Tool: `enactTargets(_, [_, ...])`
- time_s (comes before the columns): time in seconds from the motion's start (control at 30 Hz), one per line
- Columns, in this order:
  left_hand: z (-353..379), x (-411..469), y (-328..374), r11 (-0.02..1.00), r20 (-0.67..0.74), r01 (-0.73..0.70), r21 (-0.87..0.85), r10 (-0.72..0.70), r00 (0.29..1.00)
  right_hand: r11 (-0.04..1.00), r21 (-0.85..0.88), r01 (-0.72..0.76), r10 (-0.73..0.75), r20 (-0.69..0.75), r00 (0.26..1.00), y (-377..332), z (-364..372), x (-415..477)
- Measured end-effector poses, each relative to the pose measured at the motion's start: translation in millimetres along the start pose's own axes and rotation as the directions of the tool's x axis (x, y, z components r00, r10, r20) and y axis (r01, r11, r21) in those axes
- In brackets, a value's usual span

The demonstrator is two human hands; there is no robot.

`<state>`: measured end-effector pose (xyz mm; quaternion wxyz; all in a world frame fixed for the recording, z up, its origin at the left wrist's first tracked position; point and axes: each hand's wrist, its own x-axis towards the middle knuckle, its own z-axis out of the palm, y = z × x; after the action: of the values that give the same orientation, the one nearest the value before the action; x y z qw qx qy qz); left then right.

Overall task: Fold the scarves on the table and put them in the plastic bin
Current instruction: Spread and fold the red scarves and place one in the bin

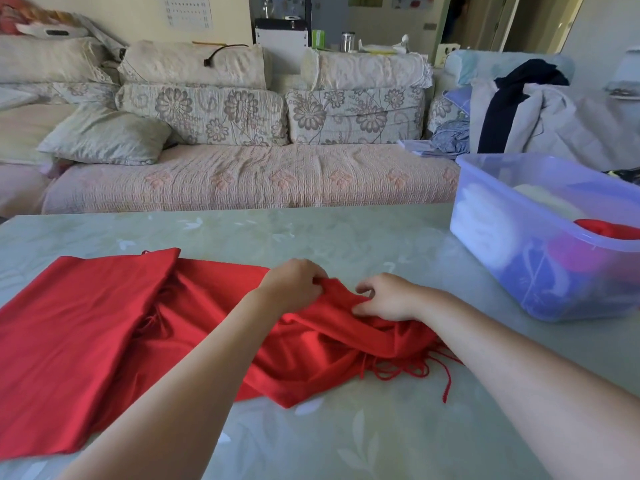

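A red scarf (104,327) with a tasselled fringe lies spread and rumpled across the pale green table (346,237). My left hand (294,282) pinches a raised fold of the scarf near its far right end. My right hand (388,299) grips the same bunched edge a little to the right. Loose red tassels trail on the table below my right forearm. The translucent plastic bin (519,271) stands at the table's right side, holding white, red and dark folded fabrics.
A long sofa (242,178) with floral cushions runs behind the table. Clothes are heaped on a chair (540,112) at the back right, just beyond the bin. The table's far edge lies close to the sofa seat.
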<state>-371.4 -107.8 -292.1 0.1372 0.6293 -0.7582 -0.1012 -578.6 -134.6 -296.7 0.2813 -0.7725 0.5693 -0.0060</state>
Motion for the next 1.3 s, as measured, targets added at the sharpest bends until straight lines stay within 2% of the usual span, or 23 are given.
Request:
enactTargets(0.07, [-7.3, 4.3, 2.4, 0.976, -0.111, -0.008, -0.219, -0.017, 0.994, 1.0, -0.015, -0.012, 0.012, 0.011, 1.0, 3.8, -5.7, 3.9])
enactTargets(0.13, [-11.4, 10.7, 3.0, 0.924, -0.174, -0.008, -0.382, -0.064, 0.983, 0.998, 0.055, -0.033, 0.034, -0.006, 0.999, 2.9, -19.9, 5.2])
enactTargets(0.2, [-9.7, 18.4, 1.9, 0.907, -0.245, -0.025, -0.421, -0.087, 0.966, 0.996, 0.06, -0.069, 0.074, -0.083, 0.994, -2.6, -37.6, 6.3])
enactTargets(0.23, [-6.7, 21.9, 1.4, 0.919, -0.299, -0.05, -0.391, -0.075, 0.951, 0.995, 0.031, -0.092, 0.097, -0.198, 0.975, -5.3, -45.1, 9.4])
enactTargets(0.3, [3.8, 26.0, -0.1, 0.927, -0.341, -0.098, -0.362, -0.033, 0.939, 0.987, 0.059, -0.147, 0.157, -0.5, 0.852, -4.7, -53.4, 17.7])
enactTargets(0.37, [16.2, 24.6, -0.8, 0.929, -0.306, -0.109, -0.355, -0.005, 0.952, 0.987, 0.128, -0.101, 0.162, -0.68, 0.715, -0.2, -50.6, 24.9])
enactTargets(0.4, [23.3, 23.5, -3.1, 0.946, -0.312, -0.113, -0.304, 0.013, 0.95, 0.991, 0.117, -0.067, 0.13, -0.687, 0.715, 2.6, -47.4, 28.5])
enactTargets(0.47, [38.5, 21.9, -8.5, 0.985, -0.293, -0.095, -0.144, 0.049, 0.955, 0.994, 0.094, -0.046, 0.092, -0.568, 0.818, 10.8, -37.4, 34.9])
enactTargets(0.53, [48.2, 16.5, -6.2, 0.999, -0.211, -0.007, -0.038, -0.001, 0.978, 0.995, 0.099, -0.002, 0.049, -0.471, 0.881, 17.7, -28.2, 35.4])
enactTargets(0.57, [52.0, 13.1, -2.1, 1.0, -0.197, 0.025, -0.012, -0.027, 0.98, 0.996, 0.083, 0.042, 0.002, -0.466, 0.885, 21.0, -24.0, 35.2])
enactTargets(0.63, [57.3, 8.4, 10.1, 0.999, -0.254, 0.011, 0.037, -0.001, 0.967, 0.996, -0.02, 0.085, -0.085, -0.465, 0.881, 26.7, -19.5, 31.8])
enactTargets(0.73, [59.6, 9.0, 26.9, 0.997, -0.23, -0.027, 0.079, 0.045, 0.972, 0.963, -0.265, -0.037, -0.076, -0.402, 0.912, 34.7, -19.4, 24.5])
enactTargets(0.83, [57.4, 10.4, 31.7, 0.978, -0.161, -0.094, 0.186, 0.124, 0.979, 0.93, -0.338, -0.143, -0.026, -0.449, 0.893, 45.4, -25.9, 19.7])
enactTargets(0.9, [50.4, 10.2, 30.3, 0.983, -0.204, -0.11, 0.144, 0.138, 0.969, 0.919, -0.333, -0.213, -0.012, -0.563, 0.826, 49.1, -35.9, 16.6])
enactTargets(0.97, [40.0, 10.8, 29.3, 0.994, -0.315, -0.098, 0.039, 0.105, 0.943, 0.91, -0.32, -0.265, -0.051, -0.719, 0.693, 51.6, -49.8, 15.6])
enactTargets(1.07, [21.3, 11.2, 34.5, 0.97, -0.448, -0.222, -0.096, 0.157, 0.88, 0.914, -0.306, -0.264, -0.13, -0.841, 0.526, 50.7, -64.9, 11.9])
enactTargets(1.13, [8.4, 7.5, 48.5, 0.949, -0.385, -0.265, -0.173, 0.182, 0.905, 0.942, -0.27, -0.2, -0.145, -0.863, 0.483, 49.5, -67.2, 8.7])
enactTargets(1.17, [2.9, 5.5, 56.9, 0.953, -0.268, -0.224, -0.204, 0.166, 0.949, 0.953, -0.255, -0.162, -0.142, -0.851, 0.505, 48.7, -66.1, 6.5])
enactTargets(1.23, [-3.5, -0.1, 72.6, 0.962, 0.039, -0.102, -0.254, 0.115, 0.993, 0.974, -0.224, -0.019, -0.16, -0.75, 0.642, 47.6, -58.8, 1.5])
enactTargets(1.27, [-2.3, -2.4, 76.9, 0.959, 0.132, -0.07, -0.275, 0.11, 0.985, 0.98, -0.183, 0.08, -0.182, -0.657, 0.732, 47.1, -53.4, -1.1])
enactTargets(1.3, [0.1, -4.1, 79.1, 0.954, 0.147, -0.055, -0.293, 0.102, 0.984, 0.98, -0.12, 0.16, -0.2, -0.556, 0.807, 46.0, -47.9, -5.0])
